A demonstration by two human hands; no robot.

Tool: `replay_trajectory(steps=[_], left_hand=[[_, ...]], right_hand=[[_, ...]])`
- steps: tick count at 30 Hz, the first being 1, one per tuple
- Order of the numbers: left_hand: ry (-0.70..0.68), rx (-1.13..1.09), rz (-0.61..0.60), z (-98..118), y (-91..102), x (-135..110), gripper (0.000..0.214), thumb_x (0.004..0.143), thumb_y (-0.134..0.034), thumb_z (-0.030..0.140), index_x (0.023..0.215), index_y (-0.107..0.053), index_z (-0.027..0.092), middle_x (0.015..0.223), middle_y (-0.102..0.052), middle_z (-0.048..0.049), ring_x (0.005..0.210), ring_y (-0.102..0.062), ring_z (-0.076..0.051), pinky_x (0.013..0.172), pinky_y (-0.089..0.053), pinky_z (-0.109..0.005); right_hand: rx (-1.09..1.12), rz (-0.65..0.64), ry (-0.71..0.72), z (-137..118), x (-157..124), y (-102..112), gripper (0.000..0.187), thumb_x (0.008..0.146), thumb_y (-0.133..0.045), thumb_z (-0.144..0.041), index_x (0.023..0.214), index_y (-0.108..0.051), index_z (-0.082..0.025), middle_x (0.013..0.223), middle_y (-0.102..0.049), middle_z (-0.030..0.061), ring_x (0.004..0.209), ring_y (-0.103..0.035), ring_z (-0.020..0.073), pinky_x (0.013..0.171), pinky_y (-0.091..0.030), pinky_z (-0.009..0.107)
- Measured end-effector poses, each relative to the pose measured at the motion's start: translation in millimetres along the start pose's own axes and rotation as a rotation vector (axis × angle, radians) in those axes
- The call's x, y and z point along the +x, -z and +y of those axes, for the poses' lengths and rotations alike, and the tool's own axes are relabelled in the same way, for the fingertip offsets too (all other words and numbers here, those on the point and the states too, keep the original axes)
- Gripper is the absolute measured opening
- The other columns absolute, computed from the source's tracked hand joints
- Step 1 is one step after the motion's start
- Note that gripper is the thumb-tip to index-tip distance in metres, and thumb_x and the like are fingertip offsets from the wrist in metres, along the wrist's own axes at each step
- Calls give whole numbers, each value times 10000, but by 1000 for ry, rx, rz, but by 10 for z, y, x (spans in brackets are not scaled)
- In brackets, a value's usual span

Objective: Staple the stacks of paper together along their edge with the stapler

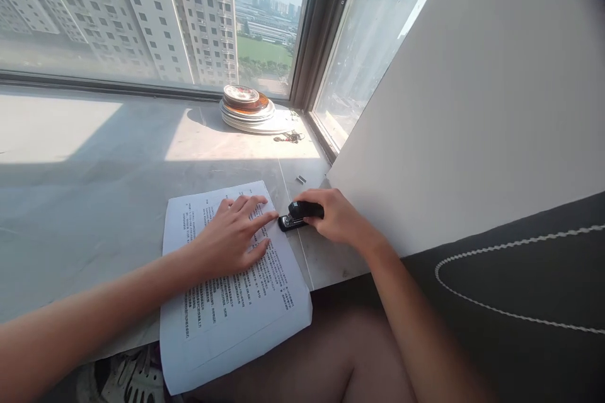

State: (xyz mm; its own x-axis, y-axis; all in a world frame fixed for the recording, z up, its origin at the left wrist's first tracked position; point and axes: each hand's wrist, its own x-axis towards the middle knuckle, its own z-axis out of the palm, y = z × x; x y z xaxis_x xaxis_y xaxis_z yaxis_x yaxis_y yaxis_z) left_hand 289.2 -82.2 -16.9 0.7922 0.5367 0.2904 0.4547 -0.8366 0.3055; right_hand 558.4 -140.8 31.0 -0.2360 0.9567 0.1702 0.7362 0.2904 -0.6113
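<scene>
Printed sheets (227, 308) lie on stone sill (94, 201), near end overhanging toward person's lap. Left hand (231, 236) flat, fingers spread, pressing sheets down; likely keeps stack squared. Right hand (338, 217) closed around black stapler (297, 214), its mouth at sheets' upper right corner, touching edge. Loose staples (301, 179) just beyond. Stacked plates (248, 110) and keys (293, 136) by window, well apart.

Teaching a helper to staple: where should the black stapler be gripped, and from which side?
Take the black stapler over its rear half, from the right, as the right hand does: its mouth faces left onto the edge of the printed sheets, beside the flat left hand, so likely only the back is free.
</scene>
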Motion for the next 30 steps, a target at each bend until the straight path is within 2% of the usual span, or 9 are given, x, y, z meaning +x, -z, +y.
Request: replay_trajectory(steps=[5, 8, 11, 13, 14, 17, 21, 25, 30], left_hand=[[-12, -57, -31, 6, 26, 16, 321, 999, -604, 434, 1264, -730, 302, 1339, -653, -123, 1162, -599, -367, 1031, -467, -596], [48, -99, 8, -10, -1, 7, 279, 1004, -621, 447, 1194, -709, 264, 1316, -649, -124, 1142, -613, -358, 1018, -487, -593], [137, -74, 126, -59, -58, -19, 458, 963, -697, 518, 1337, -638, 260, 1484, -580, -156, 1316, -554, -438, 1104, -434, -671], [166, -34, 150, -101, -111, -44, 653, 930, -728, 600, 1466, -564, 266, 1581, -520, -183, 1428, -474, -499, 1175, -336, -748], [173, -20, 136, -119, -137, -56, 722, 925, -720, 638, 1512, -530, 264, 1604, -503, -197, 1466, -439, -520, 1195, -285, -780], [196, -3, 61, -137, -181, -76, 764, 956, -643, 686, 1557, -497, 237, 1629, -486, -230, 1520, -385, -549, 1204, -199, -843], [233, 10, -2, -53, -109, -56, 735, 963, -608, 663, 1540, -517, 217, 1647, -473, -237, 1545, -368, -541, 1210, -198, -853], [277, 33, -67, 56, 1, -24, 710, 974, -574, 624, 1547, -510, 210, 1673, -454, -221, 1580, -344, -503, 1231, -213, -831], [284, 49, -76, 77, 12, -22, 690, 967, -572, 626, 1516, -537, 211, 1672, -453, -225, 1597, -326, -490, 1236, -216, -821]], right_hand=[[-113, 50, -91, 44, -49, 68, 424, 814, -660, 26, 1066, -801, -284, 1031, -805, 14, 942, -737, 228, 815, -563, 345], [-147, 103, -78, 53, -56, 96, 421, 856, -732, -47, 1189, -779, -302, 1113, -797, 29, 1029, -728, 255, 918, -571, 403], [-172, 239, 57, -32, -30, 71, 410, 904, -807, -190, 1286, -731, -318, 1245, -748, 36, 1169, -662, 268, 1038, -538, 454], [-219, 296, 146, -115, 2, 6, 284, 960, -756, -192, 1214, -750, -319, 1193, -738, 33, 1136, -632, 254, 991, -535, 429], [-256, 284, 182, -149, 22, -42, 235, 983, -711, -159, 1152, -765, -313, 1143, -738, 34, 1095, -621, 247, 946, -531, 415], [-406, 154, 265, -197, 86, -211, 277, 990, -611, -52, 978, -783, -268, 1077, -734, 45, 1041, -578, 243, 869, -474, 409], [-597, 67, 284, -192, 171, -362, 315, 979, -576, -14, 816, -761, -209, 1171, -712, 75, 1096, -532, 258, 866, -364, 429], [-671, 20, 286, -218, 230, -392, 356, 977, -542, 15, 784, -751, -199, 1212, -701, 67, 1101, -513, 249, 873, -288, 440], [-713, -24, 286, -257, 246, -404, 366, 982, -517, 20, 831, -755, -214, 1181, -718, 56, 1064, -503, 246, 884, -257, 444]])
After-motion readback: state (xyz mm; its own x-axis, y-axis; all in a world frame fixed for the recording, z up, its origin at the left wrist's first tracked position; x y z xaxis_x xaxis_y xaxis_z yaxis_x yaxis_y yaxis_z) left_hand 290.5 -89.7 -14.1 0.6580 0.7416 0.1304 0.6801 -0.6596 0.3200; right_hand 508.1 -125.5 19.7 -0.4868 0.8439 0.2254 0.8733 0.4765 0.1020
